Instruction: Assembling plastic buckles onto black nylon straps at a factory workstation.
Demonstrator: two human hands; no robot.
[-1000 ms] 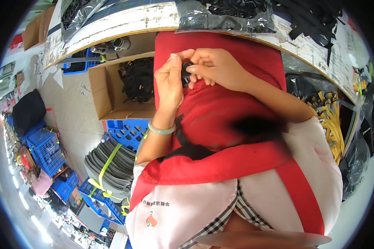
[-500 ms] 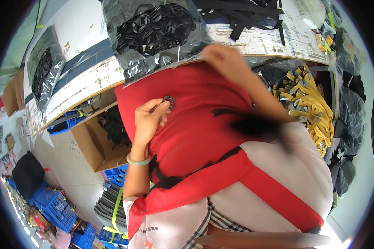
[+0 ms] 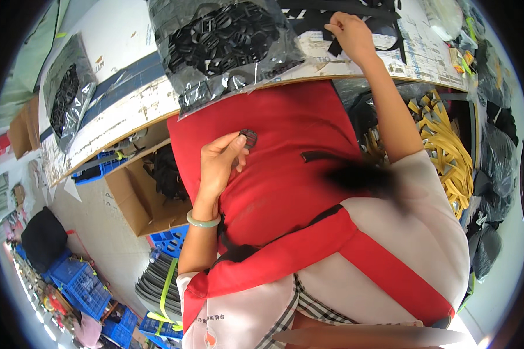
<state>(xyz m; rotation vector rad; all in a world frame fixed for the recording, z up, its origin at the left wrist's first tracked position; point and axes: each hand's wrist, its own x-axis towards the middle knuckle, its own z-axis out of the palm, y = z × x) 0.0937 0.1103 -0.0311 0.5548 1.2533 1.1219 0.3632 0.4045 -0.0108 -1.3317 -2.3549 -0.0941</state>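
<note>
My left hand [image 3: 218, 163] is closed in a pinch on a small black plastic buckle [image 3: 248, 138], held in front of the red apron [image 3: 273, 180]. The buckle's slots face up past the thumb. Over the table's far right part, my right hand [image 3: 352, 38] has its fingers bent together at a pile of black webbing straps [image 3: 375, 14]. Whether a strap is between those fingertips is hidden. A clear plastic bag [image 3: 192, 93] lies at the table's near edge, with many loose black buckles [image 3: 224, 41] showing through its top.
The worn white tabletop [image 3: 122, 107] carries another bag of black parts [image 3: 67, 93] at the left. Yellow straps [image 3: 445, 139] hang below its right end. An open cardboard box [image 3: 125, 195] and blue crates [image 3: 78, 285] stand at lower left. A dark blurred object [image 3: 358, 177] hangs before me.
My right hand has moved away from me, from the table's near edge to the black straps. My left hand keeps the buckle, shifting slightly right in the picture.
</note>
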